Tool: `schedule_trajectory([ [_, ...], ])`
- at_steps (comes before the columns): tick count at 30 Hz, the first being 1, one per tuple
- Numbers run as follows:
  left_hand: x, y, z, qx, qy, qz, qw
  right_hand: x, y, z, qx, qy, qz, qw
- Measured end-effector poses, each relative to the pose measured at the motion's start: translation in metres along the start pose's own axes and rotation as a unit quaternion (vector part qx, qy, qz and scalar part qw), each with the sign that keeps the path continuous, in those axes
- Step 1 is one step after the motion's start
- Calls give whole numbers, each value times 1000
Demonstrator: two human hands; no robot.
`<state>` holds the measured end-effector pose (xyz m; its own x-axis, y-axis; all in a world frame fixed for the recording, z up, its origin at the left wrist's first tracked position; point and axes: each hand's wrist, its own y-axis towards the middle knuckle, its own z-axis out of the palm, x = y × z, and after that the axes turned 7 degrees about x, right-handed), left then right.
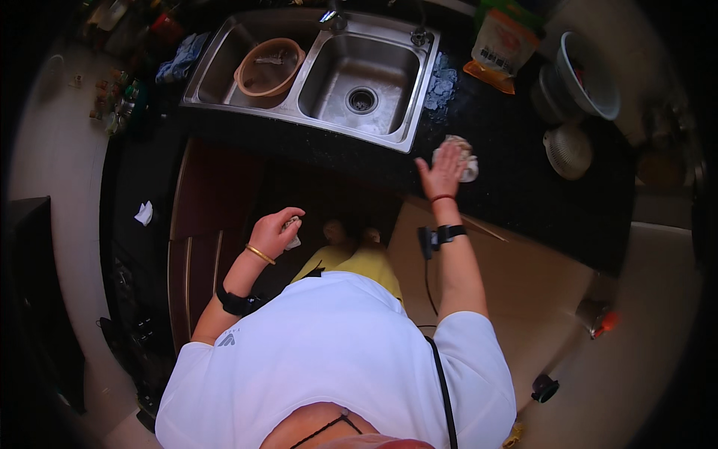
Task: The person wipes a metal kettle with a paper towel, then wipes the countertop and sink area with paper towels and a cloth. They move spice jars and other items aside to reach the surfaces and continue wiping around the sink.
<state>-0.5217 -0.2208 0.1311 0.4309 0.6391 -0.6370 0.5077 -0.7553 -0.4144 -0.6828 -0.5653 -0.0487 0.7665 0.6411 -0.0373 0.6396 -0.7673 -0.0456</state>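
My right hand (443, 171) lies flat with its palm on a crumpled pale cloth (469, 167), pressing it on the black countertop (505, 196) to the right of the sink. The fingers are spread a little; part of the cloth sticks out past them. In front of my body, below the counter's edge, my left hand (277, 233) is curled around a small crumpled whitish cloth or paper (293, 233). Between and beyond the hands is a double-basin steel sink (359, 137). A pinkish plastic basin (242, 84) stands in its left bowl, with water and something pale inside.
Wet grey-blue residue (441, 84) lies along the sink's right edge. Farther right are a plastic food bag (502, 47), a white bowl (606, 104) and a white strainer basket (567, 151). A blue cloth (182, 59) lies left of the sink; a white scrap (144, 214) is on the left counter.
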Motion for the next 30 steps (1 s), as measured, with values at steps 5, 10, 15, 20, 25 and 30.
schedule_trajectory([
  [5,-15,20,-6,-25,-20,88,996,112,-52,-7,-1,165,-279,946],
  [10,12,21,-32,-50,-57,83,994,89,-35,-26,46,464,-228,855],
  [15,60,39,-62,-1,-271,66,960,80,-4,-70,226,940,-56,250],
  [20,102,49,-90,-13,-315,75,946,123,10,-83,250,937,-41,240],
  [25,133,48,-104,-26,-293,19,956,160,68,-79,271,882,144,356],
  [30,149,59,-109,-45,-317,-27,947,166,189,-84,182,784,160,572],
])
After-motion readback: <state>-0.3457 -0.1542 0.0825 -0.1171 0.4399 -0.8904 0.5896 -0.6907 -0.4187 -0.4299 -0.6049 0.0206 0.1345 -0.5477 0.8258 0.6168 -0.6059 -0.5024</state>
